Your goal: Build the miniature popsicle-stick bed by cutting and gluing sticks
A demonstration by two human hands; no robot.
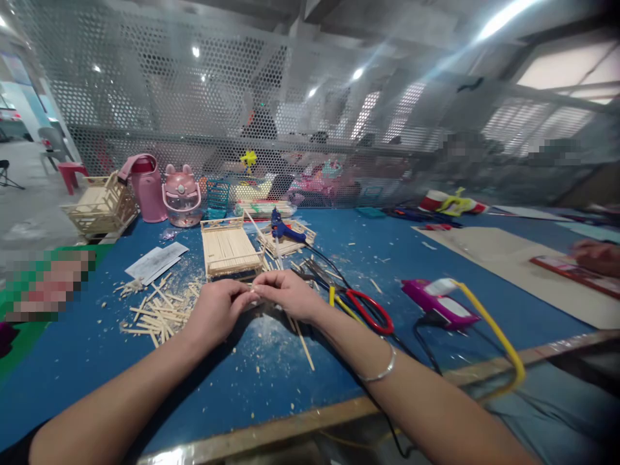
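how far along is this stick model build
Done: a slatted stick panel and a stick house stand on the blue table. In hand: left hand and right hand pinch something small together. Left: loose sticks lie unused.

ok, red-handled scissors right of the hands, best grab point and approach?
Take the scissors by the red handle loops, coming from above on the right-hand side. The loops lie flat and open on the blue table, clear of the right hand. The blade end points left under the yellow-handled tool and black cables, so probably avoid that end.
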